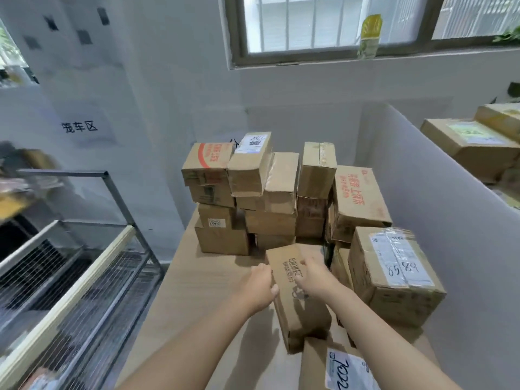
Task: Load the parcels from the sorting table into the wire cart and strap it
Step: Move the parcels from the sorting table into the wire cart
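Both hands on one parcel: the long carton [305, 313], printed top up, lay on the sorting table [202, 282] at near-right, in front of the back stack of parcels [253, 192]. Its long axis ran away from the person, far end angled a bit left. Near end sat over the labelled box [318, 367] marked 7022; resting or lifted, couldn't tell.

The L hand [263, 285] gripped the left long edge, fingers curled round it. The R hand [312, 277] lay across the top face nr the far end, thumb on the print, fingers wrapping toward the right side, tips hidden. So a two-handed hold, narrow, across the short width, both on the far half.

The wire cart [84, 277] stood left of the table, just beside it, rim below tabletop level; L hand was nearer it.

Judgement: next move wd be lift and swing left, w/ the near end prob. drooping given the far-half hold. The taped box [394, 277] sat close by the R forearm, so poss. snag.
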`<state>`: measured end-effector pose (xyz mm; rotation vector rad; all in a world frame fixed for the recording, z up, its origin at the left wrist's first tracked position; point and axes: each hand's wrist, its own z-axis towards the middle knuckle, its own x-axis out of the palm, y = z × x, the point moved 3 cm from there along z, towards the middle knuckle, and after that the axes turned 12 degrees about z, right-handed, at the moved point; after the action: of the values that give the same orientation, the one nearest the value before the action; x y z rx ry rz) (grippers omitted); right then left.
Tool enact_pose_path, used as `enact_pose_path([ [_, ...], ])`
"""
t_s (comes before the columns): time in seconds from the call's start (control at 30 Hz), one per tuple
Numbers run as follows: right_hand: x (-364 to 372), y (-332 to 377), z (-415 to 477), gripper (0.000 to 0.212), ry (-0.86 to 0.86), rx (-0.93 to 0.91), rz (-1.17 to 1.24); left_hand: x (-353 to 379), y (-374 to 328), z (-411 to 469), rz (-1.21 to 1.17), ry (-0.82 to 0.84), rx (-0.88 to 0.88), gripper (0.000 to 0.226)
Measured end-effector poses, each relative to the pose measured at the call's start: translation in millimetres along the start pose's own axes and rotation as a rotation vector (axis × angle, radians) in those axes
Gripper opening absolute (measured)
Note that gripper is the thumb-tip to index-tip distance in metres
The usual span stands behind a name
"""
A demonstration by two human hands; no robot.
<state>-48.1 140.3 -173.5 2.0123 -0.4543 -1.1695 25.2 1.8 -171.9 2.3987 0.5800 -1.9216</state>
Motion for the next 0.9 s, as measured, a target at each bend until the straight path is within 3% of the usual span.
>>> enact_pose_path([
  [0.23,10.6,-42.0,45.3,0.049,-0.018,-0.006,-0.016,22.3,-9.5,28.2,-0.291,0.040,-0.173,0.027],
  [0.47,33.0,-90.1,67.1,0.057,0.129,0.048,0.211,72.6,-7.6,46.6,-0.496,0.141,-0.363,0.035],
  [0.6,49.2,-113.5,63.5,0.063,0.093,0.165,0.398,98.6,1.1,49.9,-0.686,0.132,-0.509,0.045],
  [0.73,49.5,-101.5,51.7,0.057,0.068,0.193,0.504,116.0,-4.2,38.7,-0.930,0.034,-0.595,0.036],
  [0.9,45.0,-84.3,32.7,0.055,0.059,0.087,0.593,100.8,-7.1,4.6,-1.149,-0.151,-0.600,0.025],
])
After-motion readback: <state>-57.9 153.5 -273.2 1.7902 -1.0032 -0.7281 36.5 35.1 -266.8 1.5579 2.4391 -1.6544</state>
